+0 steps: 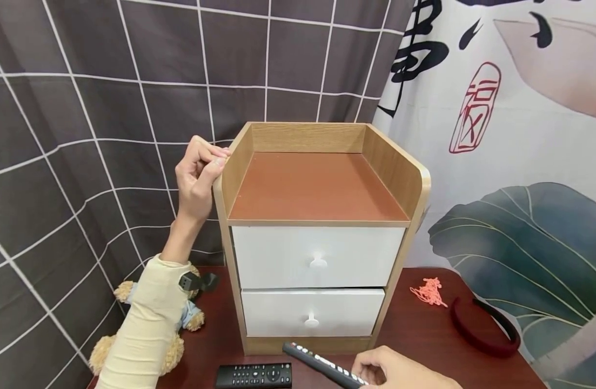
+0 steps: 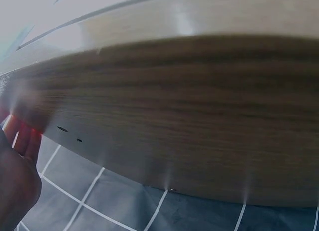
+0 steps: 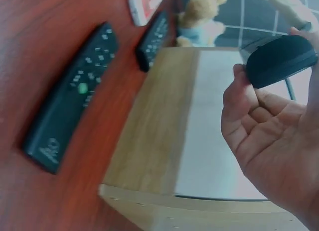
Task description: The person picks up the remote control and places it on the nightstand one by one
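Note:
A small wood-grain cabinet (image 1: pixel 319 186) with two white drawers stands on the dark red table. My left hand (image 1: pixel 198 175) grips the top edge of its left side panel, thumb and fingers bent at the edge; the left wrist view shows these fingers (image 2: pixel 25 141) against the panel (image 2: pixel 164 111). Low in front of the drawers, my right hand (image 1: pixel 395 370) holds a dark remote control (image 1: pixel 322 364) by its near end, the buttons upward. In the right wrist view the thumb and fingers pinch that remote's end (image 3: pixel 281 61). Both drawers look closed.
A black remote (image 1: pixel 254 375) lies before the cabinet; another remote (image 3: pixel 75 96) lies nearer me. A white-and-red object (image 3: pixel 144 7) is beside them. A teddy bear (image 1: pixel 188 316) sits left, partly behind my sleeve. Pink string (image 1: pixel 429 292) and a dark red headband (image 1: pixel 487 335) lie right.

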The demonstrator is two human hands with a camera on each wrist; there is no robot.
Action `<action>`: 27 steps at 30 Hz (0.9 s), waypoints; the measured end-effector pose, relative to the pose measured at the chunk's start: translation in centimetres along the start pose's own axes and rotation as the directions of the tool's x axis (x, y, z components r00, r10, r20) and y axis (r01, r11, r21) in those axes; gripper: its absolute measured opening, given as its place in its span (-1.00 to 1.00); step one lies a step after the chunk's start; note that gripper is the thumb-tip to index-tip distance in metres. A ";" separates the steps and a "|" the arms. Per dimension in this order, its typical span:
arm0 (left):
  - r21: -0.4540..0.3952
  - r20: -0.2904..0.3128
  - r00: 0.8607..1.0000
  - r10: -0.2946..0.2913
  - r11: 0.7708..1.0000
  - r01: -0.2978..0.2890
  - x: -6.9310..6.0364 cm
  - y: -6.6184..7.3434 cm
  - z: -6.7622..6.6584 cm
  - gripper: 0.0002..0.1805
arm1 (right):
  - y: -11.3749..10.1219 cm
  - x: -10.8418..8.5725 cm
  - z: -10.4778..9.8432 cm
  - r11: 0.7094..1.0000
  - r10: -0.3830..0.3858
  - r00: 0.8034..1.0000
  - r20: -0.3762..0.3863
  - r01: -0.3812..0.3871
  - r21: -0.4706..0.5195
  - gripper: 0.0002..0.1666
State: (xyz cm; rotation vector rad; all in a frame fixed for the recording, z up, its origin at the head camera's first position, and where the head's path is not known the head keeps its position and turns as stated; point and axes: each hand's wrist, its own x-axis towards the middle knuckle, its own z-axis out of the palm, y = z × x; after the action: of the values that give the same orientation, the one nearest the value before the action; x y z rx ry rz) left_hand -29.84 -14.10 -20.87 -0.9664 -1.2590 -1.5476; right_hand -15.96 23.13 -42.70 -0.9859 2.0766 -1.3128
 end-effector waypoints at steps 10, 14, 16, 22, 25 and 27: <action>-0.001 -0.012 1.000 0.004 1.000 -0.004 -0.2 0.0 0.2 -0.76 | -6.5 -0.1 -2.2 0.997 -0.053 0.997 0.059 0.049 0.067 -0.80; 0.005 -0.017 1.000 0.005 1.000 -0.005 -0.2 0.1 0.1 -0.76 | -10.1 0.0 -4.1 0.989 -0.145 0.988 0.060 0.146 -0.014 -0.78; 0.006 -0.019 1.000 0.005 1.000 -0.005 -0.2 0.1 0.1 -0.76 | -12.3 0.0 -4.9 0.978 -0.192 0.980 0.051 0.195 -0.068 -0.72; 0.017 -0.054 0.999 0.010 1.000 -0.009 -0.2 0.1 0.3 -0.74 | -20.1 1.0 -6.8 0.840 -0.303 0.941 -0.150 0.189 -0.509 -0.64; 0.035 -0.054 0.999 0.003 0.999 -0.002 -0.2 0.0 0.3 -0.74 | -23.5 2.4 -7.6 0.757 -0.279 0.896 -0.347 -0.017 -0.653 -0.71; 0.040 -0.054 0.999 0.000 0.999 0.002 -0.4 0.1 0.1 -0.75 | -25.0 3.8 -8.2 0.722 -0.216 0.856 -0.469 -0.183 -0.667 -0.72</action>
State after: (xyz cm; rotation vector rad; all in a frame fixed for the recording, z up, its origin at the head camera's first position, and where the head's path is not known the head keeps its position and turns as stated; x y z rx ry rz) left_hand -29.59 -13.93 -21.22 -0.8925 -1.2477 -1.5339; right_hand -16.38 17.81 -16.62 -0.9928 3.1364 -0.8303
